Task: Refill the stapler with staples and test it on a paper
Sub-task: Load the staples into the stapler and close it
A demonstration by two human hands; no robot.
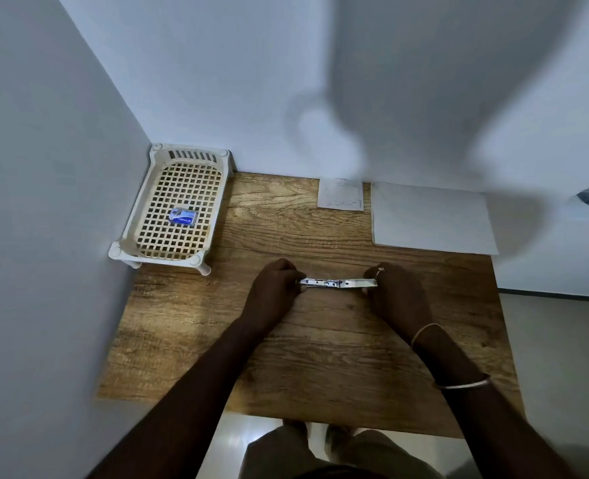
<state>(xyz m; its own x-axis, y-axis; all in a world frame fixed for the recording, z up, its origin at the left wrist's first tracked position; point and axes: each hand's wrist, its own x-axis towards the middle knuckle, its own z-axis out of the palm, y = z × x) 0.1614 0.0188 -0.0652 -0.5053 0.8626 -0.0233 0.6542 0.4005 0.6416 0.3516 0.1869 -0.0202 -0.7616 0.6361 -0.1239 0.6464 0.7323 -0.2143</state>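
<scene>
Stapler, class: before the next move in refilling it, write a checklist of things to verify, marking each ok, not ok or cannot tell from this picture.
1. Stapler opened out long: ok.
2. Steady hold: ok, the left hand grips one end and the right hand grips the other.
3. Staples in hand: not ok, the staple box lies in the tray and neither hand is free.
4. Staple channel empty: cannot tell, too small to see.
5. Test paper ready: ok, the paper sheet lies at the far right of the table.
</scene>
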